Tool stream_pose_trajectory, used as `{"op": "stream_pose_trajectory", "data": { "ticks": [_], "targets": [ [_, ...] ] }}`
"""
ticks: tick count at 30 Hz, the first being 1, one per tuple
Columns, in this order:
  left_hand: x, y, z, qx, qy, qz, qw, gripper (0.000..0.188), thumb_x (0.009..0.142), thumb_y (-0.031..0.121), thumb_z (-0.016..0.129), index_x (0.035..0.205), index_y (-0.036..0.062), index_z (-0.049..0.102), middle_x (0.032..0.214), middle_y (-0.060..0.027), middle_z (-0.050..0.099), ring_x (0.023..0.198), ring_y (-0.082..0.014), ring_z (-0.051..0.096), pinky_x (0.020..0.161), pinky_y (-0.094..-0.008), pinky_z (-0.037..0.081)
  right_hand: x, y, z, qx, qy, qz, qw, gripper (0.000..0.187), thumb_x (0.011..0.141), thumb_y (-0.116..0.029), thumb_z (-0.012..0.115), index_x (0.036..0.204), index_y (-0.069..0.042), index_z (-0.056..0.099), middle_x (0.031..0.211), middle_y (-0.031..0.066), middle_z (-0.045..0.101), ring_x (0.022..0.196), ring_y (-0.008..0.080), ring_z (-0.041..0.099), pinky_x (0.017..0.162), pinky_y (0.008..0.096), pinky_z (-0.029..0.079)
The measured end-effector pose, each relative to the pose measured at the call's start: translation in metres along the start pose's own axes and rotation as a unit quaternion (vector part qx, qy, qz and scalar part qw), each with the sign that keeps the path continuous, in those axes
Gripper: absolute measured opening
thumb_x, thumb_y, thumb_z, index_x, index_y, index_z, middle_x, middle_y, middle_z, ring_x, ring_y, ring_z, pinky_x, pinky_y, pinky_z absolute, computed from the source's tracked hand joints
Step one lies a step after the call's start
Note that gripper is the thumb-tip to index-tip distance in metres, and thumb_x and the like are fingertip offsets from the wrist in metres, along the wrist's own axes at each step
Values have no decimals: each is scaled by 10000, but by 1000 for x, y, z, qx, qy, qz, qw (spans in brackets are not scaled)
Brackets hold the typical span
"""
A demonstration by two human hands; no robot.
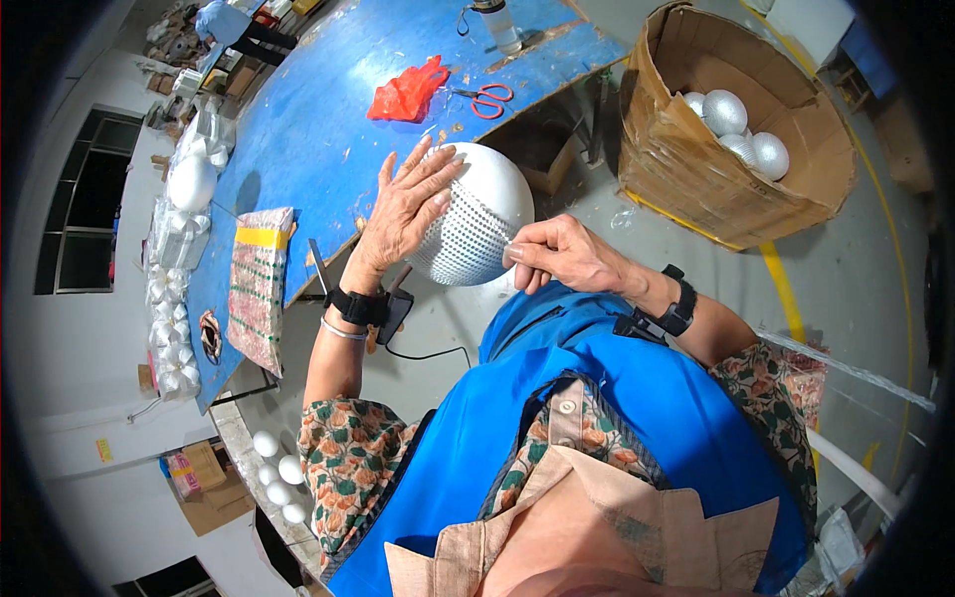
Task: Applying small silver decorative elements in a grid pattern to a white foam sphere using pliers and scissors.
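A large white ball (497, 184) rests above my lap, by the table edge. Rows of small silver beads (463, 234) cover its lower part. My left hand (403, 214) lies over the ball's left side, fingers stretched out and spread against it. At the ball's right edge my right hand (557, 254) is closed, thumb and forefinger pinching the end of a bead strand where it meets the ball. The fingertips largely hide that end.
On the blue table (298, 119) lie a red plastic bag (408, 92), red-handled scissors (489, 99) and a clear bottle (499, 30). A cardboard box (686, 164) with several silver balls (724, 112) stands right. A beaded packet (261, 289) lies left; white balls (279, 493) sit lower left.
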State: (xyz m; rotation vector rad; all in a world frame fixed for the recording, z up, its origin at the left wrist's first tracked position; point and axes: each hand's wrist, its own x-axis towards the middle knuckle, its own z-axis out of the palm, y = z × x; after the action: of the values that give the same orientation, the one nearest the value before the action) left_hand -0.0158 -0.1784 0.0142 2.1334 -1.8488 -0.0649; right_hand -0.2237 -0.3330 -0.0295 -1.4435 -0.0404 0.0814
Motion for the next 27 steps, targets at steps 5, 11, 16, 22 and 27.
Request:
{"op": "stream_pose_trajectory", "data": {
  "ticks": [5, 11, 16, 22, 27],
  "targets": [
    [-3, 5, 0, -14, 24, 7, 1000, 616, 787, 501, 576, 1294, 164, 490, 1401, -78, 386, 1354, -274, 238, 1068, -566, 74, -5, 8, 5, 23, 23, -17, 999, 293, 929, -246, 506, 856, 17, 613, 694, 71, 626, 627, 108, 604, 566, 227, 493],
    [-2, 1, 1, 22, 5, 7, 1000, 741, 693, 563, 647, 1295, 160, 490, 1397, -84, 390, 1355, -282, 235, 1064, -572, 90, -14, 9, 5, 31, 37, -30, 998, 308, 932, -250, 499, 848, 25, 611, 673, 73, 622, 602, 107, 597, 538, 232, 489],
    [2, 4, -1, -24, -11, -9, 1000, 727, 700, 548, 649, 1295, 162, 491, 1387, -81, 405, 1354, -285, 236, 1061, -577, 101, -15, -20, 5, -2, 25, -27, 999, 309, 925, -229, 478, 829, 32, 610, 595, 65, 591, 512, 89, 543, 468, 218, 458],
    [2, 5, -1, -38, -10, -17, 999, 653, 752, 494, 628, 1298, 165, 488, 1390, -81, 401, 1355, -279, 235, 1064, -571, 94, -10, -19, 3, -13, 22, -47, 999, 296, 920, -213, 478, 813, 29, 611, 581, 56, 584, 507, 81, 542, 453, 213, 454],
    [0, 0, 2, -88, -11, -38, 995, 600, 796, 491, 578, 1298, 174, 489, 1414, -84, 364, 1357, -275, 231, 1067, -565, 84, -3, 0, 1, -9, 24, -25, 999, 299, 925, -216, 488, 819, 32, 617, 574, 55, 584, 496, 79, 542, 441, 215, 459]
  ]
}}
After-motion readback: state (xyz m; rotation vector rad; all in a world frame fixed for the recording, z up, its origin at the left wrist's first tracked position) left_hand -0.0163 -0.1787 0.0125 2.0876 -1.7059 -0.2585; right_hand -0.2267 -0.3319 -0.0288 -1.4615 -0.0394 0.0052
